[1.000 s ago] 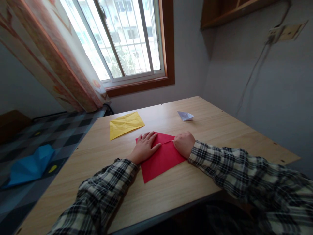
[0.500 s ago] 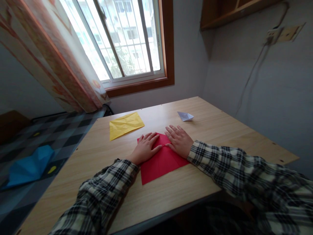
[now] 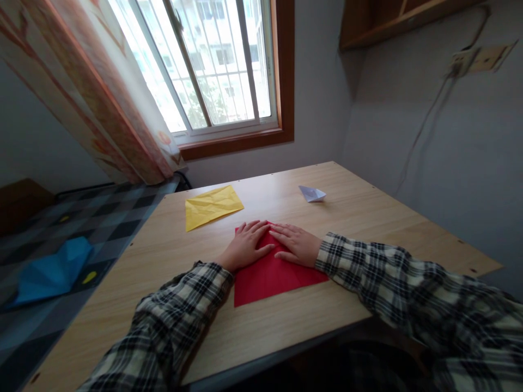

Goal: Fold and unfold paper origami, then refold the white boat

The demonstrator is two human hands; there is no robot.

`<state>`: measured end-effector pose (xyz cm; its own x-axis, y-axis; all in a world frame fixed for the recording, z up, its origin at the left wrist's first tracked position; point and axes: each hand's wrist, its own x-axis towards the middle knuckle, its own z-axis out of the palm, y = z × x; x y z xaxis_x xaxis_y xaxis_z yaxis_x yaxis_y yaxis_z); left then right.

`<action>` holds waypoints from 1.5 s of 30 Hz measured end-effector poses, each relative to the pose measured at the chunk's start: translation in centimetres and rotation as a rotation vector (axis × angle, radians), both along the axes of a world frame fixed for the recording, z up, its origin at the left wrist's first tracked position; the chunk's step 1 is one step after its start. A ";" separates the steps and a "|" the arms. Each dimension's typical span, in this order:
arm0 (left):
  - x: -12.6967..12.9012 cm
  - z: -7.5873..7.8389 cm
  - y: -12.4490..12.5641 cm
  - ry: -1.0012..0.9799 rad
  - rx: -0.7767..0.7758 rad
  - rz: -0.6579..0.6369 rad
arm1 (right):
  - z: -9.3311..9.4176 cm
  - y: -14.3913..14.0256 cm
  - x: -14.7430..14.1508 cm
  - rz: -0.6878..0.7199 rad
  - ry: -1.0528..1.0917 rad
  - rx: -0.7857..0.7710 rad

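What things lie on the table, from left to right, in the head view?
Yellow paper → left hand → right hand, both flat on the red paper → small white folded paper.

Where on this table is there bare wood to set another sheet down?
Bare wood on the table lies right of the white folded paper, toward the wall, and along the near edge below the red paper. The middle is crowded: left hand and right hand press flat on red, yellow paper behind.

Both hands [image 3: 272, 246] flat — pressing red paper [image 3: 273, 275].
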<state>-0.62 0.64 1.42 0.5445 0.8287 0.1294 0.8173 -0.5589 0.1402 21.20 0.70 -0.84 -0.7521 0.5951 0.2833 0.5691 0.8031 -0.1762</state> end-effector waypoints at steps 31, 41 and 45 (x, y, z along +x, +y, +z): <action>-0.3 -0.9 1.4 0.031 0.118 0.559 | 0.9 1.2 0.5 -0.173 -0.075 -0.115; -0.3 -0.9 1.5 0.146 0.182 0.470 | 1.2 1.1 0.5 -0.180 -0.081 -0.129; -0.3 -0.7 1.3 0.151 0.213 0.437 | 1.1 1.1 0.5 -0.180 -0.075 -0.126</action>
<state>-0.93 1.96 0.76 0.1783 0.9470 0.2671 0.9835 -0.1634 -0.0772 21.69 1.82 0.24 -0.6470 0.7485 0.1455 0.7164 0.6620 -0.2204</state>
